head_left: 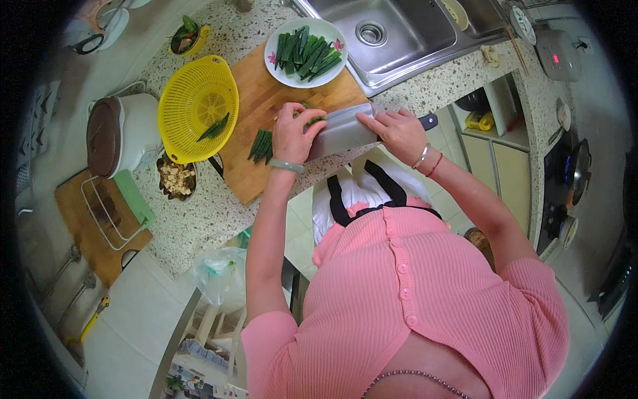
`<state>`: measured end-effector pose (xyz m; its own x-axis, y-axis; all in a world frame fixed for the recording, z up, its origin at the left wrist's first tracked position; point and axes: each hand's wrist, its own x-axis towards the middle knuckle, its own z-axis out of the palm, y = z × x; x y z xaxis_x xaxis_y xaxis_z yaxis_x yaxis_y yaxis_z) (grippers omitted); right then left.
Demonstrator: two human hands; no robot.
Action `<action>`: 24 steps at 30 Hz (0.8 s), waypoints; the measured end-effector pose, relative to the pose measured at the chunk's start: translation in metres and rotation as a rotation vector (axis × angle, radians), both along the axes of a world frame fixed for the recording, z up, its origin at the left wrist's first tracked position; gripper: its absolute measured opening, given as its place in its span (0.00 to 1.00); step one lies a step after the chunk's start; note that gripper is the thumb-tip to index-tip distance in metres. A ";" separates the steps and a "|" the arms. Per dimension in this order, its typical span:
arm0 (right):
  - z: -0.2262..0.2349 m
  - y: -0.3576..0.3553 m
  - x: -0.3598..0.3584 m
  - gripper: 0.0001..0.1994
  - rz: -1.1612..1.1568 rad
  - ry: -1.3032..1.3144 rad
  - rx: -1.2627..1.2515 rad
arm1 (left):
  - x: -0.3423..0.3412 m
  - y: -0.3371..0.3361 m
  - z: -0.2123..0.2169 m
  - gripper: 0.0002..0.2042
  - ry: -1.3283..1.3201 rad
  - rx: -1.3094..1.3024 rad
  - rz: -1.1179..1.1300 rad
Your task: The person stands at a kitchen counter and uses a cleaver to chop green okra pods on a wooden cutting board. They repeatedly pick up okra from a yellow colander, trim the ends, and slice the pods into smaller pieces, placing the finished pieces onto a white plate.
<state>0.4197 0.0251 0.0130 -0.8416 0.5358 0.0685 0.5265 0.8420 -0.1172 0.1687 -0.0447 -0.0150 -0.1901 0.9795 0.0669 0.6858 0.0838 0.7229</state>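
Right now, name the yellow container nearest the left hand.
The large colander, holding a few green pieces; the small yellow container sits farther from the left hand.

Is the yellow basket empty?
No, nearly: a few green pieces lie inside the yellow basket, and much of its holed bottom shows bare.
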 end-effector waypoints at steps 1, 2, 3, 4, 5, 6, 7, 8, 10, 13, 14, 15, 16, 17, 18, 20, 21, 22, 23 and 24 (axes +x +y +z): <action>0.002 0.002 -0.004 0.23 0.022 0.015 0.009 | 0.000 0.003 -0.007 0.09 0.015 -0.023 -0.033; 0.007 0.003 -0.008 0.25 0.034 -0.006 0.016 | -0.005 0.004 -0.018 0.09 -0.110 -0.070 0.036; 0.008 0.003 -0.008 0.24 0.018 0.015 -0.004 | -0.011 0.001 -0.027 0.09 -0.076 -0.034 0.052; 0.007 0.003 -0.003 0.24 -0.002 0.031 -0.025 | -0.015 0.000 -0.031 0.09 -0.045 -0.001 0.064; 0.006 0.004 0.002 0.24 -0.021 0.048 -0.047 | -0.019 -0.001 -0.034 0.09 -0.014 0.033 0.077; 0.005 0.002 0.009 0.22 -0.075 0.056 -0.100 | -0.022 -0.006 -0.036 0.14 -0.029 0.030 0.076; 0.002 -0.001 0.019 0.20 -0.132 0.063 -0.154 | -0.021 -0.009 -0.032 0.16 -0.068 -0.011 0.132; -0.001 -0.004 0.029 0.18 -0.192 0.067 -0.206 | -0.019 -0.010 -0.024 0.19 -0.110 -0.052 0.184; -0.010 -0.013 0.044 0.13 -0.305 0.131 -0.511 | -0.019 -0.018 -0.025 0.30 -0.095 -0.104 0.201; -0.023 -0.019 0.046 0.12 -0.613 0.149 -1.162 | -0.012 -0.025 -0.036 0.34 -0.047 -0.091 0.219; -0.024 -0.021 0.041 0.14 -0.702 0.166 -1.311 | -0.010 -0.023 -0.036 0.35 -0.045 -0.102 0.229; -0.026 -0.023 0.036 0.17 -0.790 0.183 -1.460 | -0.006 -0.019 -0.038 0.36 -0.044 -0.114 0.239; -0.026 -0.023 0.032 0.19 -0.771 0.230 -1.551 | -0.005 -0.015 -0.039 0.37 -0.043 -0.124 0.250; -0.028 -0.025 0.027 0.19 -0.792 0.272 -1.595 | -0.006 -0.013 -0.040 0.36 -0.047 -0.136 0.252; -0.032 -0.028 0.022 0.18 -0.812 0.314 -1.639 | -0.006 -0.011 -0.041 0.36 -0.052 -0.148 0.254; -0.041 -0.032 0.013 0.18 -0.846 0.373 -1.705 | -0.007 -0.008 -0.043 0.35 -0.069 -0.161 0.249; -0.044 -0.033 0.009 0.18 -0.842 0.387 -1.731 | -0.007 -0.007 -0.044 0.34 -0.081 -0.163 0.244; -0.046 -0.034 0.005 0.18 -0.837 0.400 -1.758 | -0.007 -0.006 -0.043 0.34 -0.092 -0.165 0.238; -0.049 -0.036 0.001 0.18 -0.832 0.413 -1.785 | -0.007 -0.004 -0.043 0.33 -0.110 -0.165 0.243; -0.053 -0.039 -0.002 0.17 -0.822 0.415 -1.805 | -0.007 -0.003 -0.042 0.33 -0.128 -0.165 0.248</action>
